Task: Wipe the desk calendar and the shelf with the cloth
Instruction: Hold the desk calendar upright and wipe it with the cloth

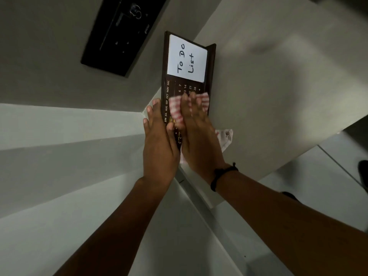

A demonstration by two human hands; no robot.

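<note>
A dark brown desk calendar with gold month names and dates stands on the white shelf; a white "To Do List" note is stuck on its upper part. My right hand presses a red-and-white striped cloth flat against the calendar's face, and a cloth corner hangs out past my palm. My left hand grips the calendar's left edge, fingers wrapped behind it and thumb on the front. The calendar's lower part is hidden by both hands.
A black wall panel with sockets hangs on the grey wall left of the calendar. White shelf boards and edges run below my forearms. I wear a black wristband on my right wrist. A dark object lies at the far right edge.
</note>
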